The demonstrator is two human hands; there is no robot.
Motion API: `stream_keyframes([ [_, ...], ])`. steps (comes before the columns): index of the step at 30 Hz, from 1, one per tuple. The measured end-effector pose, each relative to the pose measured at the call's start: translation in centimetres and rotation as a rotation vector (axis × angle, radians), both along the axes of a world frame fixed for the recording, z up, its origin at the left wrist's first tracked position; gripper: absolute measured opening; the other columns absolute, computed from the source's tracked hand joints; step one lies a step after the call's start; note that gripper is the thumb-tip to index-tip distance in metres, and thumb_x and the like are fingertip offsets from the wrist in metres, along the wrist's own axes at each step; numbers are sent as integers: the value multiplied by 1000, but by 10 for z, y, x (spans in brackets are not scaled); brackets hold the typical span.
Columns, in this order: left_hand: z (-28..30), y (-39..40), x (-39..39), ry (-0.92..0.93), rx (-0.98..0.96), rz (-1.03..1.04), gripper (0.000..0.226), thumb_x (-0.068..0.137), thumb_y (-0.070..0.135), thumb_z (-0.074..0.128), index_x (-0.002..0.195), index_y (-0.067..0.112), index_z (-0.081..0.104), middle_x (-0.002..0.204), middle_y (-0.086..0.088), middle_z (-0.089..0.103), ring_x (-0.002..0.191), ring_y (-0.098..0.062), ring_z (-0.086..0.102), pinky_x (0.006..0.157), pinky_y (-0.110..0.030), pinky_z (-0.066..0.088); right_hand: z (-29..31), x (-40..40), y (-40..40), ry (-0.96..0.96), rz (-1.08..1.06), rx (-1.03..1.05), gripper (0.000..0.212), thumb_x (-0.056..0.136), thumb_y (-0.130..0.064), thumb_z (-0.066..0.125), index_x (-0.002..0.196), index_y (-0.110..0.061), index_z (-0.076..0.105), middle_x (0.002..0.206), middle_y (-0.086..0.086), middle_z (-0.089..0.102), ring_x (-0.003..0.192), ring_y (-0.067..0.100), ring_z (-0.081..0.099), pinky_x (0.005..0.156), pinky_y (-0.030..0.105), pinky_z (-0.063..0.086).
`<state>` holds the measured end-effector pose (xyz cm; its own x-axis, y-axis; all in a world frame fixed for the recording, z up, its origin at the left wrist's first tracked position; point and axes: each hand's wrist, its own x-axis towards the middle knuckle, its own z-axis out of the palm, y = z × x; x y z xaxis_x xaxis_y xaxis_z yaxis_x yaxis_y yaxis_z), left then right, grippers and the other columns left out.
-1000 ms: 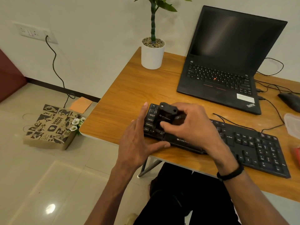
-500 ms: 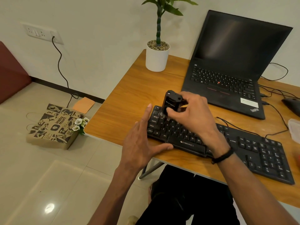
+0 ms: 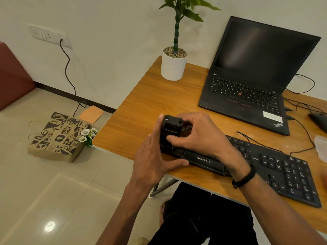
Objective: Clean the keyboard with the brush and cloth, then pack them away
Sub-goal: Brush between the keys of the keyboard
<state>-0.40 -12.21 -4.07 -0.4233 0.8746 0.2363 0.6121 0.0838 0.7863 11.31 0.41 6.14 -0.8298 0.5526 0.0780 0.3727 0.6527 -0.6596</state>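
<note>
Brushing, keyboard's left end | right hand [image 3: 198,137] grips black brush [image 3: 170,131] upright on keyboard [image 3: 247,163] | left hand [image 3: 154,161] flat, fingers straight, bracing keyboard's left edge | advice: short light strokes along rows, keep brace firm | cloth not visible

Black Zebronics keyboard [image 3: 276,167] laid flat along the near edge of the wooden desk, its left end covered, small black boxy brush [image 3: 170,129] held upright over those left keys
</note>
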Motion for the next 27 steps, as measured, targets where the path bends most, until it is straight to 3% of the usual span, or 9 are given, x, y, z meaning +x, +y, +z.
stream_keyframes([
  [6, 4, -2, 3, 22, 22, 26, 151, 57, 65, 92, 155, 55, -23, 154, -1, 54, 137, -14, 54, 107, -34, 50, -2, -6, 12, 95, -235, 186, 31, 81, -32, 82, 107, -18, 74, 96, -7, 72, 87, 8, 68, 75, 32, 61],
  [11, 3, -1, 1, -10, 29, 27, 153, 59, 60, 94, 159, 50, -22, 152, 1, 56, 131, -16, 60, 101, -39, 57, 5, 1, -2, -42, 10, -84, 16, 80, -32, 83, 91, -28, 74, 85, -9, 73, 80, 8, 68, 67, 30, 59],
  [16, 5, -2, 3, 20, 16, 40, 155, 57, 63, 93, 154, 54, -27, 153, 0, 55, 136, -15, 55, 105, -34, 49, -1, -5, 12, 70, -263, 219, 29, 82, -34, 82, 106, -20, 75, 98, -9, 72, 92, 6, 66, 79, 29, 58],
  [22, 3, -1, 2, -8, 13, 33, 155, 58, 61, 94, 157, 51, -25, 151, 6, 56, 134, -12, 57, 105, -38, 53, 8, 2, 3, -90, -36, -84, 22, 78, -35, 85, 97, -30, 75, 89, -12, 73, 84, 6, 68, 71, 31, 60],
  [27, 3, -2, 3, 10, 24, 48, 154, 57, 63, 92, 155, 53, -26, 152, 4, 56, 136, -13, 55, 104, -28, 46, 0, -11, 23, 0, -240, 194, 26, 82, -36, 80, 103, -22, 74, 94, -8, 73, 88, 8, 66, 78, 29, 58],
])
